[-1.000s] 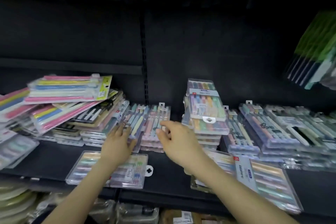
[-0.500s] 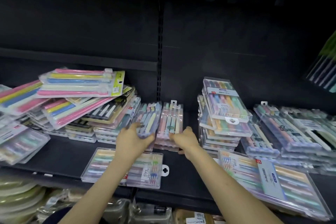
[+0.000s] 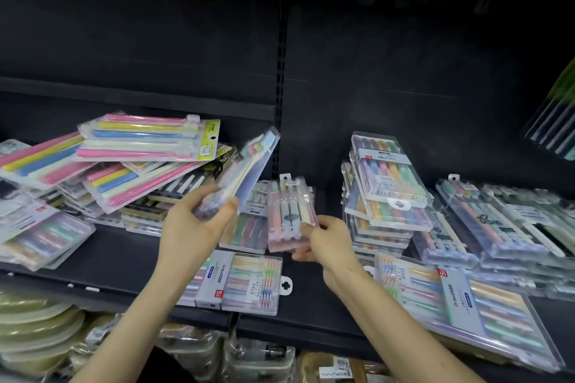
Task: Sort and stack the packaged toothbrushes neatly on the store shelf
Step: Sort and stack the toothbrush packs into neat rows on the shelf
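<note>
Both hands at the shelf, one toothbrush pack in each.

Left hand (image 3: 194,227) grips the lower end of a bluish pack (image 3: 249,169), thumb on top and fingers curled under. The pack is lifted off the shelf (image 3: 118,258) and tilted up to the right. Right hand (image 3: 326,239) pinches the lower edge of a pink pack (image 3: 289,214), hang tab pointing to the back; can't tell if it rests on the packs beneath. Messy pile (image 3: 140,146) sits at left, fanned out at mixed angles. A squared-up tall stack (image 3: 389,193) stands just right of the right hand. One flat clear pack (image 3: 249,281) lies at the front edge, partly under the left forearm. A large pack (image 3: 466,308) lies skewed at front right.
</note>
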A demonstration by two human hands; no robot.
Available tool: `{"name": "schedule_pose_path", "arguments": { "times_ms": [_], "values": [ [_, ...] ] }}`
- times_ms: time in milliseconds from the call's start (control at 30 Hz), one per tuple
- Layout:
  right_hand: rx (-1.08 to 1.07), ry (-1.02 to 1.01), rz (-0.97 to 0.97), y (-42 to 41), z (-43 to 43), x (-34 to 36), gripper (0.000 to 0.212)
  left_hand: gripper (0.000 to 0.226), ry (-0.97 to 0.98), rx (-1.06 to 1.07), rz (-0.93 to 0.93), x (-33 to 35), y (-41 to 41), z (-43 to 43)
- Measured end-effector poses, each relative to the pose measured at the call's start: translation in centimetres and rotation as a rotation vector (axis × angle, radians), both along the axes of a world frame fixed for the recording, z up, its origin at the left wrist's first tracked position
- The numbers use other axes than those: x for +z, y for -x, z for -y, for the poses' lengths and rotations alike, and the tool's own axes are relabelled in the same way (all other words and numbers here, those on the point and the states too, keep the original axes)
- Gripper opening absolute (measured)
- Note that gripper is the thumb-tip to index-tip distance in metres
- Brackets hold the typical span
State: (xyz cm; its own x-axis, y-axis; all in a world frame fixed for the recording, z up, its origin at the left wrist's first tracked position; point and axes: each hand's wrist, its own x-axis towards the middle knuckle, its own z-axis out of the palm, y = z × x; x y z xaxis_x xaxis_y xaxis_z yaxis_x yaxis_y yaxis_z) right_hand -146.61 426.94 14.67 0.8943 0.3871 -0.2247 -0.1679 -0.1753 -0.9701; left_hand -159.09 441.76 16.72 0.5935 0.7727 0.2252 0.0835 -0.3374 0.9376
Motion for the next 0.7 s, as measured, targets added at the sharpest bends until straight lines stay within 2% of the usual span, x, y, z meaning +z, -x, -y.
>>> {"name": "schedule_pose_path", "arguments": {
  "times_ms": [233, 367, 500, 700],
  "values": [
    [0.058, -0.091, 0.139, 2.5, 4.9, 3.5, 0.042, 0.025, 0.033, -0.074, 0.137, 3.1, 0.6, 1.2],
    [-0.005, -0.178, 0.273, 2.2, 9.6, 6.4, 0.043, 0.03, -0.032, -0.039, 0.182, 4.2, 1.3, 2.8],
    [-0.07, -0.205, 0.446, 0.8, 15.1, 8.3, 0.039, 0.032, -0.184, -0.054, 0.172, 5.3, 1.3, 5.4],
    [-0.321, -0.199, 0.475, -1.5, 24.0, 8.7, 0.037, 0.036, -0.352, -0.139, 0.172, 8.1, -2.2, 12.1]
  ]
}}
